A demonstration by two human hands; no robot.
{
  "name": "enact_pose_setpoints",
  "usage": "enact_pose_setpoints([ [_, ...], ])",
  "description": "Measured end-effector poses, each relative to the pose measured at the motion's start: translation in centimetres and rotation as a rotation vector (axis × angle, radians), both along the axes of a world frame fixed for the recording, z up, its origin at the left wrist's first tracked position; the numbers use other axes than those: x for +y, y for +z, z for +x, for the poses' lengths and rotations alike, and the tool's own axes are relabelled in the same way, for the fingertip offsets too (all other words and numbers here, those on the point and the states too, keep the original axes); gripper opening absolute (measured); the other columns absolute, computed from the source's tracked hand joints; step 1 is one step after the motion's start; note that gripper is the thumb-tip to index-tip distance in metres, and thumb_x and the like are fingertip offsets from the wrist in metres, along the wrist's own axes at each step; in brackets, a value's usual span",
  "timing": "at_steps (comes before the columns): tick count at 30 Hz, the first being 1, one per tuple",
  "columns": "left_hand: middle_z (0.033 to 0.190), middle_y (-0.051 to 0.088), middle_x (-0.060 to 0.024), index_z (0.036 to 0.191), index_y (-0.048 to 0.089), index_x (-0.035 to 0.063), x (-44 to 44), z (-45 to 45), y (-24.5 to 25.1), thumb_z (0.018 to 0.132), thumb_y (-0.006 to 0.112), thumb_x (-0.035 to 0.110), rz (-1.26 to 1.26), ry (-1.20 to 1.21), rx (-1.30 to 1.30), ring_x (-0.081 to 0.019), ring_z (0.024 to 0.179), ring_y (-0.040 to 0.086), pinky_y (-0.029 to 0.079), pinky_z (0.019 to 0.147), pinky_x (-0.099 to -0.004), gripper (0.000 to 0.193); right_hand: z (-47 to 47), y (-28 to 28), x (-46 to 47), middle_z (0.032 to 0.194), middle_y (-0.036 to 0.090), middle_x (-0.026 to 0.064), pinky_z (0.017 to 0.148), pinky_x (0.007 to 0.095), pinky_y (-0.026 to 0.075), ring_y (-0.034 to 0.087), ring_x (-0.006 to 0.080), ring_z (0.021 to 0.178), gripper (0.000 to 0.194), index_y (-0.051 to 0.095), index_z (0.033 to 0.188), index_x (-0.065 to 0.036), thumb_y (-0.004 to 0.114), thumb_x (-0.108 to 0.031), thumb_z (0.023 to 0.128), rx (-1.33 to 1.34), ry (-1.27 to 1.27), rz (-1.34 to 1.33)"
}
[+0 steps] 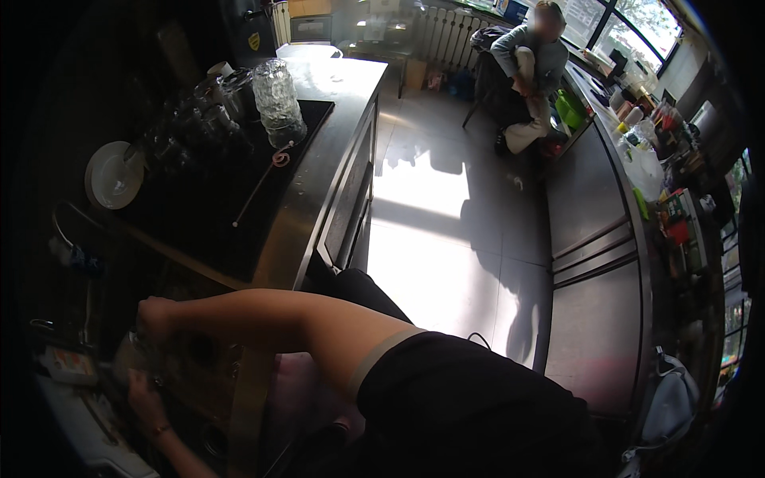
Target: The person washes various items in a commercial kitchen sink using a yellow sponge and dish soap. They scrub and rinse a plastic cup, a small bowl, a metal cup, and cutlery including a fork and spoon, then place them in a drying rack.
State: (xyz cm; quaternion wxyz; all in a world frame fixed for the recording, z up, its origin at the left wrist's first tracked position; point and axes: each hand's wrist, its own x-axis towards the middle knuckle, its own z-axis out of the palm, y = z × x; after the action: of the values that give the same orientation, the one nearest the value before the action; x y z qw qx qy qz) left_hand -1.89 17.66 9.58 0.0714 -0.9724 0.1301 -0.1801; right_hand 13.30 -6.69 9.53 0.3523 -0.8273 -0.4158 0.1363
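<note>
Over the dark sink (pixel 197 382), a clear vessel (pixel 130 357), seemingly glass, is held by my left hand (pixel 145 395) from below. My right hand (pixel 156 318) is closed at the vessel's upper end, with the arm stretched across the sink; shadow hides what its fingers hold. A curved faucet (pixel 66 209) rises beyond the sink. On the black mat (pixel 203 233) beside it lies a thin white rod (pixel 251 199) with a pink coiled end (pixel 281 158). A tall, ripple-textured clear glass vessel (pixel 278 101) stands upright near the coil.
Several glasses (pixel 209 119) and white bowls (pixel 115 175) stand on the mat in shadow. The metal counter (pixel 340 80) runs away from me. Across the sunlit floor (pixel 418 263), a person (pixel 532 66) sits near the windows. A cluttered cabinet (pixel 588 197) lines the right.
</note>
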Motion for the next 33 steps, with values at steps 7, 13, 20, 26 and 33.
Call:
enact_pose_setpoints([
  [7, 0.123, 0.062, -0.0286, 0.107, 0.066, -0.0032, -0.4, 0.1, 0.0, 0.095, 0.053, -0.001, -0.028, 0.029, 0.006, -0.0445, 0.114, 0.061, 0.053, 0.095, -0.0465, 0.018, 2.3, -2.1, 1.0, 0.106, 0.076, 0.0110, 0.084, 0.0403, 0.059, 0.072, 0.0269, 0.093, 0.043, 0.077, 0.110, -0.009, 0.064, -0.046, 0.091, 0.008, 0.154, 0.003],
  [13, 0.126, 0.061, -0.0276, 0.103, 0.064, -0.0026, -0.5, -0.2, 0.5, 0.094, 0.055, -0.002, -0.077, 0.030, 0.062, -0.0446, 0.118, 0.060, 0.052, 0.096, -0.0471, 0.012, 1.8, -0.8, -0.9, 0.104, 0.076, 0.0104, 0.080, 0.0380, 0.060, 0.073, 0.0220, 0.089, 0.036, 0.078, 0.103, -0.010, 0.067, -0.042, 0.092, -0.159, 0.234, 0.011],
  [20, 0.118, 0.062, -0.0273, 0.100, 0.063, -0.0054, -1.4, -1.1, 1.3, 0.096, 0.055, -0.001, -0.059, 0.027, -0.057, -0.0467, 0.109, 0.061, 0.052, 0.091, -0.0495, 0.010, 1.4, -0.3, -0.9, 0.089, 0.077, 0.0100, 0.076, 0.0414, 0.058, 0.072, 0.0268, 0.079, 0.029, 0.080, 0.099, -0.008, 0.070, -0.034, 0.090, -0.123, 0.224, 0.051],
  [26, 0.115, 0.062, -0.0258, 0.102, 0.062, -0.0062, -1.4, -0.9, 1.1, 0.097, 0.055, 0.001, -0.037, -0.029, -0.139, -0.0448, 0.107, 0.062, 0.053, 0.089, -0.0478, 0.011, 0.1, 1.2, -2.5, 0.099, 0.076, 0.0151, 0.077, 0.0435, 0.059, 0.073, 0.0291, 0.093, 0.031, 0.079, 0.103, -0.009, 0.069, -0.033, 0.086, 0.195, -0.155, 0.322],
  [33, 0.112, 0.063, -0.0270, 0.101, 0.063, -0.0041, -1.2, -0.9, 0.3, 0.097, 0.055, 0.003, -0.112, 0.015, -0.137, -0.0454, 0.107, 0.063, 0.053, 0.089, -0.0476, 0.012, -4.3, 3.9, -2.7, 0.097, 0.076, 0.0131, 0.083, 0.0435, 0.058, 0.072, 0.0347, 0.092, 0.040, 0.077, 0.100, -0.011, 0.073, -0.045, 0.079, -0.185, -0.007, 0.118],
])
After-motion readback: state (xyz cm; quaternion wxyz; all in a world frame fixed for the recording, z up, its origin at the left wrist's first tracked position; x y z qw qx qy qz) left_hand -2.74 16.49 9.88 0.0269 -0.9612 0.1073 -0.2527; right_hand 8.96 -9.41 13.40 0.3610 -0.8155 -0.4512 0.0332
